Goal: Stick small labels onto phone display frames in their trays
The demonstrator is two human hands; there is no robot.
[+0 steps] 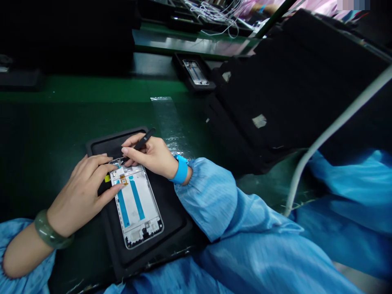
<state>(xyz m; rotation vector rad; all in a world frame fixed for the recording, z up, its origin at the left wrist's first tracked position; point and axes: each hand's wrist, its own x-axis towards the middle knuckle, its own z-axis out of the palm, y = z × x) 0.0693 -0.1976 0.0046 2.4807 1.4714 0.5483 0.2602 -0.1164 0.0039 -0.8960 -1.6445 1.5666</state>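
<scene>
A phone frame (150,196) with a silvery inner face and two blue strips lies in a black foam tray (180,220) in front of me. Black tweezers (145,139) are pinched in my right hand (153,155), their tips pointing down at the frame's upper end. My left hand (88,183) rests over the frame's upper left side, thumb and fingers spread apart on it. By the thumb sits a small orange flex cable (123,180), and a yellow tab (107,178) sticks out at the left edge. My right fingers partly hide the top end.
Another phone frame (196,72) lies in a small black tray (180,67) farther back. A clear plastic strip (167,118) is on the green table (92,90). Large black foam stacks (294,90) and a pale hose (330,126) stand at the right. White cables (217,12) lie behind.
</scene>
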